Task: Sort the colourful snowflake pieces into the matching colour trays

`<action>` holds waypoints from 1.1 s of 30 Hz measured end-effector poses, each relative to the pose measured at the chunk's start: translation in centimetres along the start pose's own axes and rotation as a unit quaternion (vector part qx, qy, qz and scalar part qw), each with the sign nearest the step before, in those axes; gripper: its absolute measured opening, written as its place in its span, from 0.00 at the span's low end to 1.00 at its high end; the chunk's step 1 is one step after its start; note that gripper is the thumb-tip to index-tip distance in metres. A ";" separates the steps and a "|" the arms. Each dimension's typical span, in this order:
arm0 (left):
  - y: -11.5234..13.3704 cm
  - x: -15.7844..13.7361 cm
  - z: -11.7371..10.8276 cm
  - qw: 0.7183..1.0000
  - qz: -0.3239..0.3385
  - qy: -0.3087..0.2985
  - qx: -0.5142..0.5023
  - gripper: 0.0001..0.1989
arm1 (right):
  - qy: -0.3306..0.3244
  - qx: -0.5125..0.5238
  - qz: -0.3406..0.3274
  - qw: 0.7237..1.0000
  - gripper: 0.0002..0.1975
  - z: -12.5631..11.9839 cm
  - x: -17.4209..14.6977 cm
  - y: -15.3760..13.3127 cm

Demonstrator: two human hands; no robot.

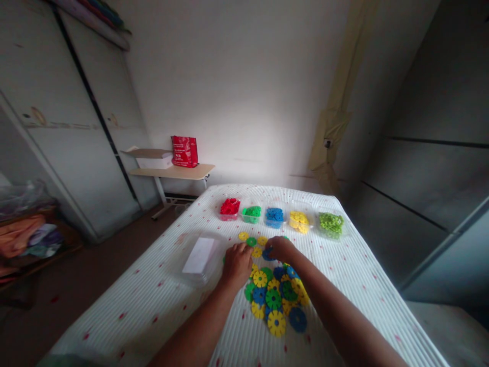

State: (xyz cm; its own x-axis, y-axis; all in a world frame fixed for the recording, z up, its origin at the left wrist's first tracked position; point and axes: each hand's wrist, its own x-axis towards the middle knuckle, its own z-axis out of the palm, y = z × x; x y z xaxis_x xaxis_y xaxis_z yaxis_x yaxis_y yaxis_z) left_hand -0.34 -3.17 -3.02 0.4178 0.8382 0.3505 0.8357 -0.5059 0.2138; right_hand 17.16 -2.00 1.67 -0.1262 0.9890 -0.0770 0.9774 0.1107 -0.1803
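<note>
Discs [273, 297]: flat, round, slotted around the rim; yellow, green and blue. Location: heaped and overlapping on the cloth [160, 306], on the near side of both hands, with a few laid looser around the fingertips.

Left hand [237, 262]: palm down, beside yellow and green discs. Grip: cannot tell. Right hand [281, 248]: fingers curled down at a blue disc [268, 255]. Grip: cannot tell whether pinching or only touching.

Surface: white, ribbed, dotted with small red marks. Along the far side, 5 clear tubs [275, 225] in 1 row; contents, left to right: red, green, blue, yellow and light green pieces [229, 206]. To the left of the left hand, 1 clear container [204, 278] with a white rectangle [199, 256].

Room: pale wall [237, 92] with tan tape [324, 153] around a socket [327, 143]; at left, a side table [187, 172] with a red bag [185, 152] and a white box [155, 162].

Hidden: part of the blue disc, under the right hand; lower layers of the heap. Cut off: cabinet [439, 168] at the right edge. Hard to make out: piece shapes in the tubs; print on the bag.
</note>
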 end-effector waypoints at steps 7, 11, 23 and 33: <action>0.1 0.0 0.0 1.000 -0.002 -0.006 0.017 0.12 | -0.018 -0.044 0.004 0.999 0.19 -0.8 -0.7 -0.8; 0.1 0.1 0.0 1.000 0.002 -0.004 0.015 0.11 | -0.047 -0.050 0.003 0.998 0.13 -1.5 -0.5 -0.5; 0.2 0.0 -0.2 1.000 -0.007 -0.008 0.009 0.14 | 0.231 0.094 0.132 0.959 0.20 -6.5 2.5 3.3; 0.0 0.1 0.1 1.000 -0.008 -0.014 0.012 0.13 | 0.156 0.080 0.112 0.978 0.09 -0.7 -2.5 7.5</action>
State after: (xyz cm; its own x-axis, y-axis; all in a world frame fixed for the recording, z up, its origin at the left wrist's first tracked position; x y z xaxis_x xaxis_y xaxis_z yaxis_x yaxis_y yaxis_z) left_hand -0.26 -3.10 -3.05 0.4137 0.8514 0.3224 0.8501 -0.4880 0.1979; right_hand 24.91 -3.61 1.16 0.1696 0.9714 0.1660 0.9321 -0.1034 -0.3471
